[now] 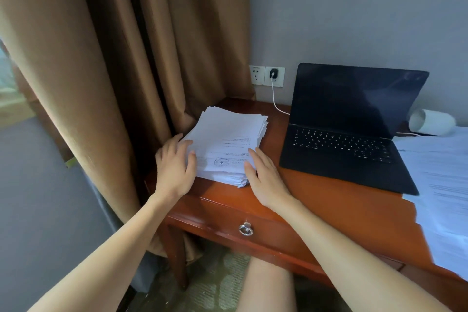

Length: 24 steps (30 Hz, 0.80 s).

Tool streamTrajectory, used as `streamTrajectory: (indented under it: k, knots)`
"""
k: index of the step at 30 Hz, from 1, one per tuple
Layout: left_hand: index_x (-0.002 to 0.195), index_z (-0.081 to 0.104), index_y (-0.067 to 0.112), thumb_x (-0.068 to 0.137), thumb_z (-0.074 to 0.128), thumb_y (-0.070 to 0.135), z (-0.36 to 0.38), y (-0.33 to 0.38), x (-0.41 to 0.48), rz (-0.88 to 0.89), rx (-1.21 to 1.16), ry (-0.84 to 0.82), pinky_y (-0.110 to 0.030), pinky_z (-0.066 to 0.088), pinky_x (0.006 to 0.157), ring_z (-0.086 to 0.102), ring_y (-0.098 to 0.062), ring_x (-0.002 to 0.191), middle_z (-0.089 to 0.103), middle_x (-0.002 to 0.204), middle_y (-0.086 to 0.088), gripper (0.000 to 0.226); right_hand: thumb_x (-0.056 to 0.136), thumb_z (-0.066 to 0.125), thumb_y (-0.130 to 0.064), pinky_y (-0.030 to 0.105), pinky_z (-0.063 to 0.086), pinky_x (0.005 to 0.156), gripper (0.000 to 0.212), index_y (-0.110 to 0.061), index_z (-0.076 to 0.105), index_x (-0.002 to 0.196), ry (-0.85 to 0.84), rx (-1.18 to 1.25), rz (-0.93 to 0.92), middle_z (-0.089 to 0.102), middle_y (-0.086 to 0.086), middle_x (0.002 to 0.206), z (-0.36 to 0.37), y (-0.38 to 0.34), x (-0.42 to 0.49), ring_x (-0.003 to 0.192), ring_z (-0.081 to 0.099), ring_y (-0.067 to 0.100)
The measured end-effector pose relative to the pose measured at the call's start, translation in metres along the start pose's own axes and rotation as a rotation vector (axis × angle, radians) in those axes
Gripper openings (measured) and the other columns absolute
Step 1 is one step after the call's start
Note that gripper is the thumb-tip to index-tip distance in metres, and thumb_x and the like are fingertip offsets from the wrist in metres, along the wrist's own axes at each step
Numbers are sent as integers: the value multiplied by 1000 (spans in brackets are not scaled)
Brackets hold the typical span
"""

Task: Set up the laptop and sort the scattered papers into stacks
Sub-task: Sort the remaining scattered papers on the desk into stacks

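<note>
Left of the laptop [349, 129], the left grip [174, 167] and right grip [263, 180] lie flat against the paper stack [228, 134], holding nothing. Push its sides gently so the edges line up.

Single view. A wide-angle camera worn on the head looks forward and down from just in front of a wooden desk [329, 197], close above its near edge. It faces the wall [354, 7], with the curtain [88, 71] at left and the laptop [349, 129] at right.
</note>
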<state>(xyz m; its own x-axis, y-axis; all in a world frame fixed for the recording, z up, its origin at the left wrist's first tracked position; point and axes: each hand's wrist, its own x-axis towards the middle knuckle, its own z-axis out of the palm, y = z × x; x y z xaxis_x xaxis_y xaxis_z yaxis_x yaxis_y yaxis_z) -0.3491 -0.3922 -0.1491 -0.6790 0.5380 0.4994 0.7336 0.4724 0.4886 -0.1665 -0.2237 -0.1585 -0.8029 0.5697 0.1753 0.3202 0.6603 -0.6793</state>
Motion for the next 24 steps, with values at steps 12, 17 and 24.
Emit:
streamTrajectory:
  k: [12,17,24]
  knots:
    - [129,64,19,99,42,36,16,110,-45,476,72,-156,-47,27,119,52,-24,132,63,138,0,41,105,43,-39,36,22,121,55,-34,26,157,44,-224,-31,25,-16,163,-87,42,-104,151,21,12]
    - [133,62,19,97,41,35,47,166,-59,579,-2,-225,-46,24,120,48,-21,137,59,143,0,45,104,48,-33,36,28,120,53,-30,34,155,129,-282,62,34,-11,160,-138,75,-152,148,29,13]
    - [141,58,21,98,38,39,98,253,-76,744,-65,-337,-45,19,124,42,-18,143,54,149,2,51,100,51,-27,34,32,117,46,-23,47,146,240,-389,196,50,-7,148,-213,134,-215,137,42,15]
